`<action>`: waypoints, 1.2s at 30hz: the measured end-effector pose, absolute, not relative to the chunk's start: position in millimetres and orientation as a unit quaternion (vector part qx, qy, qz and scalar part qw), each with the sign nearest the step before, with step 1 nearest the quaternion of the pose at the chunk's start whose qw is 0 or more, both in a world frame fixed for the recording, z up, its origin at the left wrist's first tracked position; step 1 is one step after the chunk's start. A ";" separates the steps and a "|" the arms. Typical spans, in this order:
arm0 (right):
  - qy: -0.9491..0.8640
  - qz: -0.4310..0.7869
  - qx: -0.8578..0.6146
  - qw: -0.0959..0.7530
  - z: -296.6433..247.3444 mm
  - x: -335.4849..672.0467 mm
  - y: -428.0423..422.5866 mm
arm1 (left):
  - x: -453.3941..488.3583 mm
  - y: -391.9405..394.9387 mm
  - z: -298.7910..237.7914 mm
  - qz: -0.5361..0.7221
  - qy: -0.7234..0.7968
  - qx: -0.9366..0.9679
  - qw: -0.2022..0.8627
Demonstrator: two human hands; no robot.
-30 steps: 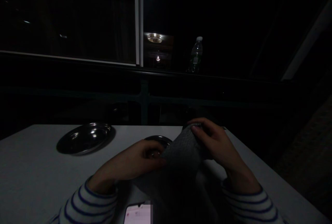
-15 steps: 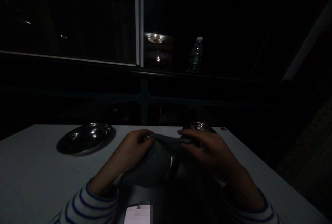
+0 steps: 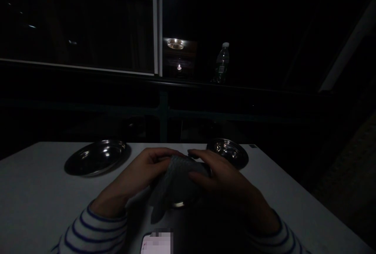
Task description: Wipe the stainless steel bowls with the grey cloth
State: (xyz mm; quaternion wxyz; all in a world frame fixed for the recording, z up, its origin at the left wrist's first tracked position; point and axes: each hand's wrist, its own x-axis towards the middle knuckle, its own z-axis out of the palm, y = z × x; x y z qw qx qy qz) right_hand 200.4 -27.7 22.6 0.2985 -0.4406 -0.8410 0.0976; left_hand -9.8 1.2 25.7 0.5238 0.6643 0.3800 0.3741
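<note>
Pretty dim room, so bear with me: white window frame (image 3: 157, 26) up on the left, dark glass all around, a glowing ceiling lamp (image 3: 175, 44) near the middle of the glass, and a clear plastic bottle (image 3: 223, 62) with a white cap and green label standing on the dark ledge (image 3: 188, 84) past the table.

White tabletop (image 3: 35, 191) below that. Main action is right in the middle of it, near the person: a grey textured cloth (image 3: 179, 171) bunched over a shiny metal piece (image 3: 178, 205), probably some kind of dish, but only a bright bit of its edge pokes out underneath, so no clue on the full shape.

Left hand (image 3: 152, 164) has the cloth's left side pinched between thumb and fingers, with a loose corner drooping below. Right hand (image 3: 213, 169) is clamped on the right side of the same bundle, fingers over the top and thumb across the front. Too murky to tell how much of the metal it's gripping through the cloth. Both arms are in blue-and-white striped sleeves (image 3: 95, 226).

Larger oval metal dish (image 3: 94, 158) sits off to the left, smaller round metal dish (image 3: 227, 153) just beyond the right hand. Phone (image 3: 156, 244) with a lit, pixelated screen lies at the bottom edge.
</note>
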 end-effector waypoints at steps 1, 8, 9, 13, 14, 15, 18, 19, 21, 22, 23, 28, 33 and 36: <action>-0.841 0.113 -0.440 0.294 22.2 199.0 -27.0 | -9.3 1.1 25.3 0.377 0.381 0.658 0.529; -0.767 0.226 -0.486 0.353 27.7 194.3 -27.7 | -4.5 -0.7 30.2 0.425 0.401 0.594 0.552; -0.759 0.240 -0.486 0.360 27.9 194.2 -27.6 | -4.1 -1.0 30.6 0.420 0.402 0.598 0.552; -0.741 0.283 -0.480 0.374 27.4 195.0 -27.3 | -3.4 -0.6 28.7 0.391 0.403 0.625 0.543; -0.742 0.290 -0.476 0.372 27.0 195.4 -27.0 | -3.1 -0.4 27.9 0.387 0.400 0.635 0.535; -0.747 0.299 -0.467 0.367 26.6 195.6 -26.6 | -2.8 -0.3 27.1 0.383 0.398 0.646 0.527; -0.779 0.327 -0.420 0.333 24.7 195.5 -24.2 | -0.7 -0.4 26.8 0.376 0.395 0.667 0.507; -0.786 0.325 -0.417 0.322 24.0 195.7 -23.1 | 0.1 -0.4 27.4 0.381 0.399 0.670 0.496; -0.787 0.281 -0.452 0.312 23.5 197.5 -21.4 | 0.6 0.1 29.3 0.406 0.421 0.671 0.456; -0.782 0.240 -0.483 0.313 23.8 199.3 -20.9 | -0.1 0.6 30.1 0.422 0.438 0.668 0.429; -0.775 0.193 -0.514 0.312 24.6 201.5 -20.9 | -1.6 1.3 30.4 0.436 0.458 0.662 0.401; -0.766 -0.014 -0.598 0.235 26.7 204.0 -24.7 | -20.8 4.2 12.0 0.437 0.536 0.638 0.339; -0.795 -0.092 -0.593 0.085 6.6 167.8 -24.0 | -41.5 -4.7 -36.3 0.397 0.613 0.612 0.304; -0.818 -0.053 -0.572 0.039 -7.3 144.5 -23.8 | -41.8 -14.0 -61.7 0.393 0.624 0.570 0.364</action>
